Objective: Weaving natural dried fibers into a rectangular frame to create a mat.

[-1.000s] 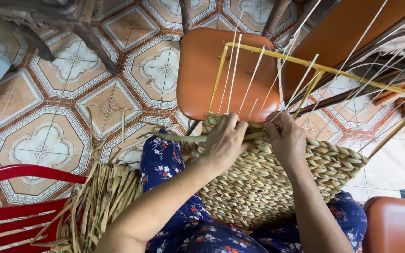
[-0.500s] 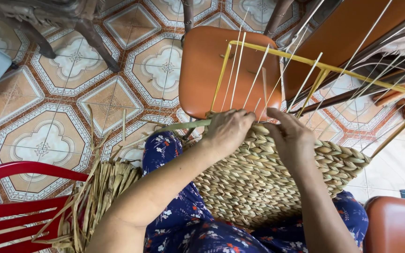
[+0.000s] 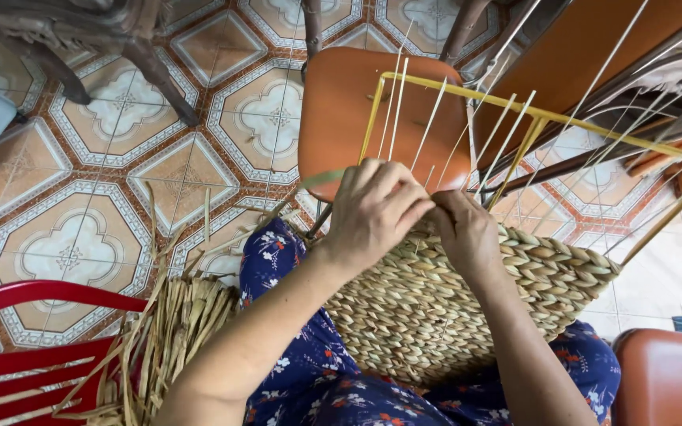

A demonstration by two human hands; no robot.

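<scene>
Head cam: both hands, left (image 3: 372,211) & right (image 3: 461,230), together, seemingly pinching strand on woven basket (image 3: 436,308).

Pretty cramped up top. Both hands, left hand (image 3: 372,209) and right hand (image 3: 461,229), sit right at the rim of the woven basket (image 3: 436,308), and the thin upright stakes (image 3: 428,130) plus the yellow wire frame (image 3: 515,110) fence that side in, only narrow slots between them. Orange stool (image 3: 341,110) sits just behind. Left side is blocked low by the pile of dried straw (image 3: 167,339) and the red chair (image 3: 33,331). The patterned tile floor (image 3: 80,173) further left is open room.
</scene>
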